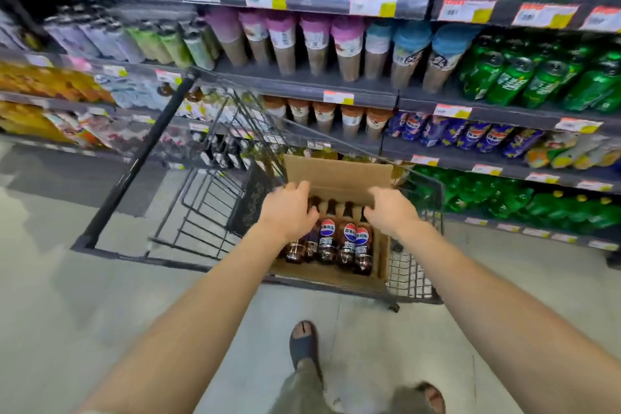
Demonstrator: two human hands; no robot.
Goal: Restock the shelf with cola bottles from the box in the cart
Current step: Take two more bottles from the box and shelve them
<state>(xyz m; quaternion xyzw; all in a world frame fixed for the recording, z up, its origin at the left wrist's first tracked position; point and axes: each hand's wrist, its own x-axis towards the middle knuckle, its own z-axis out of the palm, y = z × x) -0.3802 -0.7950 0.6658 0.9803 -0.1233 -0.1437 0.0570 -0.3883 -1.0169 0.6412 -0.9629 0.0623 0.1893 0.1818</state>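
Box (336, 175): in cart (134, 165); cola bottles (349, 242) inside.
Left grip (289, 212), right grip (391, 212): curled at bottle necks; hold uncertain.
Progress: apparently early; shelving pending.

Five cola bottles (327, 242), one box (336, 175)

Cola bottles (339, 242) around 6 o'clock: dark brown, red-white-blue round logos. Cardboard box (336, 175) is plain tan, cart (127, 185) wire's black. Bright green bottles (537, 77) at 2 o'clock, pink-lidded beige cups (285, 40) at 12.
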